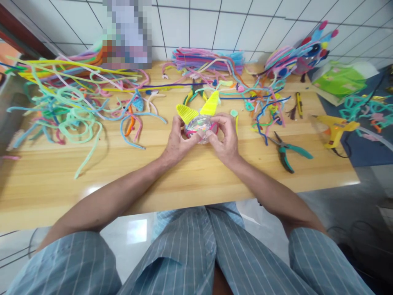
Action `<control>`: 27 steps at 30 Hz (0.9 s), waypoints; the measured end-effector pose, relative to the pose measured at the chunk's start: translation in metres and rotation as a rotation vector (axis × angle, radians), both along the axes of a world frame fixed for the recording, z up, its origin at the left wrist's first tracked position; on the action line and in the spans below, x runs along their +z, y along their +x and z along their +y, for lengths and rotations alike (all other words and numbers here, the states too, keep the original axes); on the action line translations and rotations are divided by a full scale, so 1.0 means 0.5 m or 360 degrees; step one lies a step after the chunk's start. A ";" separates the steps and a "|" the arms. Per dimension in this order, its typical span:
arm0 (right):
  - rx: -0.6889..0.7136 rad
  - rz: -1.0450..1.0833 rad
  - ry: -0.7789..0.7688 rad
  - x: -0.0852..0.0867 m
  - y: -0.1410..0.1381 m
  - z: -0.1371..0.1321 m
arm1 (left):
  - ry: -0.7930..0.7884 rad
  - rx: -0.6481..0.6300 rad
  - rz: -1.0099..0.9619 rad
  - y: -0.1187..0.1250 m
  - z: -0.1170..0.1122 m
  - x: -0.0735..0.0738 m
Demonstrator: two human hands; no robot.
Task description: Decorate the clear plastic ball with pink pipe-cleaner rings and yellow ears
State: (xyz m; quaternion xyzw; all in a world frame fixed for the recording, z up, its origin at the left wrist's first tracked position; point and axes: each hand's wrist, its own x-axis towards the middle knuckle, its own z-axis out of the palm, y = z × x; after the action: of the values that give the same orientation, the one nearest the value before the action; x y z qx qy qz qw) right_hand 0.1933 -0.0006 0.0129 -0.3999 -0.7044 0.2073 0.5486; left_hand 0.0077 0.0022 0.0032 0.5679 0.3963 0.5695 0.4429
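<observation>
Between my two hands is a round, clear, shiny container [199, 122] with two yellow ear-shaped pieces [210, 104] standing up from its far side. A pink-red pipe cleaner [213, 128] runs along its near side. My left hand [181, 137] is wrapped round the container's left side, its thumb pressed on the front. My right hand [225, 133] grips the right side, thumb and fingers meeting near the pink-red strip. The two thumbs almost touch. Part of the container is hidden behind the fingers.
Tangled pipe cleaners [76, 119] spread over the table's left side; a bundle [208, 61] lies at the back. Green-handled pliers [290, 152], a yellow glue gun [336, 129] and a utility knife [299, 105] lie to the right. A green package [340, 82] sits beyond them.
</observation>
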 end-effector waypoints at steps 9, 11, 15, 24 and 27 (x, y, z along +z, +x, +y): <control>0.0020 0.0000 -0.0062 -0.003 0.009 0.010 | 0.0020 -0.0106 -0.0036 -0.002 0.008 -0.006; 0.0027 0.0005 -0.0060 -0.004 0.011 0.013 | 0.0015 -0.0102 -0.0018 0.001 0.008 -0.004; 0.0032 -0.0017 -0.0091 -0.008 0.019 0.019 | -0.0009 -0.0053 0.0015 0.007 0.009 -0.003; 0.0040 -0.0030 -0.0123 -0.021 0.033 0.035 | 0.0001 0.0013 0.0188 0.013 0.020 -0.029; -0.0003 0.0082 -0.0103 -0.022 0.030 0.037 | -0.0011 0.0053 0.0234 0.016 0.021 -0.027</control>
State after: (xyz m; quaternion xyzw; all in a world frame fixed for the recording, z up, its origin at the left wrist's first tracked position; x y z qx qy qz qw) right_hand 0.2083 0.0180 0.0020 -0.4127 -0.6826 0.2397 0.5534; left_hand 0.0156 0.0128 -0.0103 0.5999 0.4391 0.5322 0.4051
